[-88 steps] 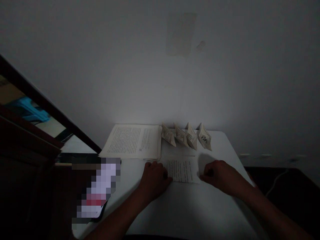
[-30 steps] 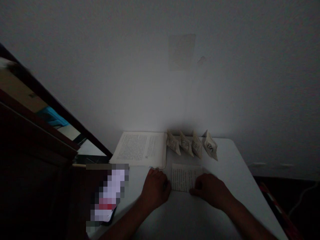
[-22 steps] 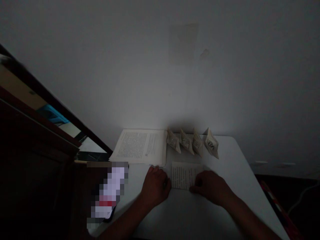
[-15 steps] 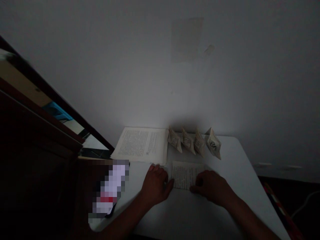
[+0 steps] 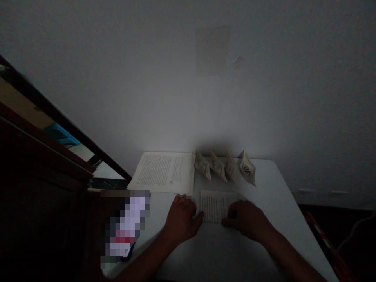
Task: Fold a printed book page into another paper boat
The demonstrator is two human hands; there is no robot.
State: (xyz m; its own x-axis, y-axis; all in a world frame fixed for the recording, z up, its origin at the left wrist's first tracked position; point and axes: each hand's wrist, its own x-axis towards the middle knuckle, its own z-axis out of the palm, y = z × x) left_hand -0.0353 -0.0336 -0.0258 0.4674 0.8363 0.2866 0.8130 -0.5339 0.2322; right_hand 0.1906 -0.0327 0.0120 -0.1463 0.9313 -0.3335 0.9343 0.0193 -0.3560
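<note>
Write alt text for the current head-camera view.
A person's left hand and right hand flank a small printed sheet on a white table in dim light. Beyond it sit four boat-like folded papers, with printed pages to their left.

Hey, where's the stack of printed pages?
In the head view, the page stack lies back left on the white table, beside the leftmost folded paper shape.

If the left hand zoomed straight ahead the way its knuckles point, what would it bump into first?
The left hand would probably bump the near edge of the stack of printed pages. It's dark, so I can't tell whether they already touch.
</note>
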